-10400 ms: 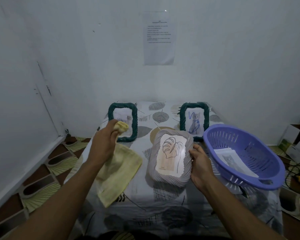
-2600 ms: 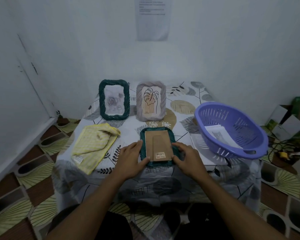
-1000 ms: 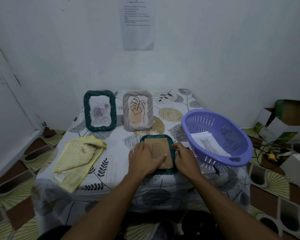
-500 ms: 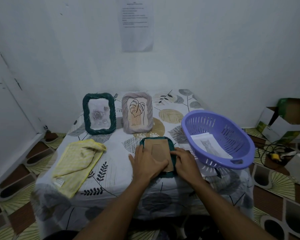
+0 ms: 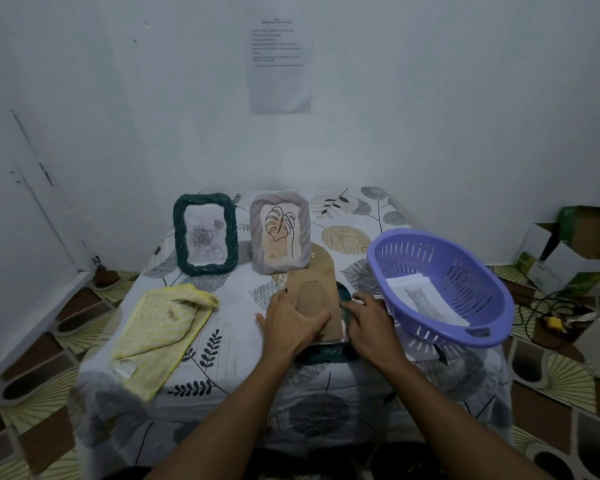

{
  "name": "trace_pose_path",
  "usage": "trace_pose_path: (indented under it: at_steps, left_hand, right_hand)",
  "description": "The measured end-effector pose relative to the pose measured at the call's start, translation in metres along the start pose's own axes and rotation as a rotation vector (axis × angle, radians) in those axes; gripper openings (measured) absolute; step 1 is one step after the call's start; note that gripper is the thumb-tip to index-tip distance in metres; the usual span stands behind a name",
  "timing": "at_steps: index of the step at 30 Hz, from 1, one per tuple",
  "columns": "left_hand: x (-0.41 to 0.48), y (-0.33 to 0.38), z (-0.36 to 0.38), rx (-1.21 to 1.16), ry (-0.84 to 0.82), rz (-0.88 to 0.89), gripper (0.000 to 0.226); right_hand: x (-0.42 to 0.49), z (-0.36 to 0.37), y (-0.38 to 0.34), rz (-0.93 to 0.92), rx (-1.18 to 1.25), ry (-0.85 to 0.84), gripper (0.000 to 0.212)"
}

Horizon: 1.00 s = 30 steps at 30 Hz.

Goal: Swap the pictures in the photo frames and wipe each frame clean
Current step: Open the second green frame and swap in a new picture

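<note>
Since half a second ago the cardboard backing board (image 5: 317, 299) has come up out of the face-down green frame (image 5: 326, 355). Its far end now reaches the foot of the standing grey frame (image 5: 279, 235).

At the left of the table (image 5: 239, 327), the yellow cloth (image 5: 163, 327) lies crumpled, well apart from the hands. Behind it the standing green frame (image 5: 205, 233) holds a pale flower picture. The grey frame beside it holds a leaf drawing.

The left hand (image 5: 291, 323) grips the board with its fingers closed over the near left edge. The right hand (image 5: 371, 323) curls its fingers round the right rim of the face-down frame and pins it to the table. At the far right, a cat print (image 5: 426, 303) lies in the purple basket (image 5: 492, 296).

The step in hand looks like freeing the backing to reach the old picture. It would go best if the board is lifted level rather than pushed further back, since it could tip the grey frame. The right hand should keep pinning the frame so the glass does not shift. The board can be set down left of the frame, clear of the cloth.
</note>
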<state>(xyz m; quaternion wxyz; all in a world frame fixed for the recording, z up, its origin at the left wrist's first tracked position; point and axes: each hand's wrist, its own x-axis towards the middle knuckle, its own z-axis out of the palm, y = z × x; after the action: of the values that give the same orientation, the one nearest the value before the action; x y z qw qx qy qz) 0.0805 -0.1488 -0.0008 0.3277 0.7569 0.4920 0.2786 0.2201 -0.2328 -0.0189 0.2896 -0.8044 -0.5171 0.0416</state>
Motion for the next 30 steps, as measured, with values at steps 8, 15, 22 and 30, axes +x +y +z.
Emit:
trace_pose_path:
  at_steps: [8,15,22,30]
  left_hand:
    - [0.004,-0.007,-0.004,-0.087,0.012,-0.02,0.054]
    - [0.01,-0.011,-0.023,-0.164,0.039,-0.034,0.056]
    - [0.015,-0.035,-0.066,-0.03,0.138,0.029,0.048]
    - [-0.003,-0.085,-0.075,0.255,0.18,0.007,0.045]
  right_hand:
    - [-0.007,-0.001,0.002,-0.021,-0.124,-0.069,0.034]
    - [-0.004,0.002,0.0,-0.046,-0.015,0.01,0.03]
    - [0.012,0.008,-0.06,-0.059,0.317,-0.027,0.03]
    - [0.01,0.034,-0.075,-0.223,-0.038,-0.132,0.035]
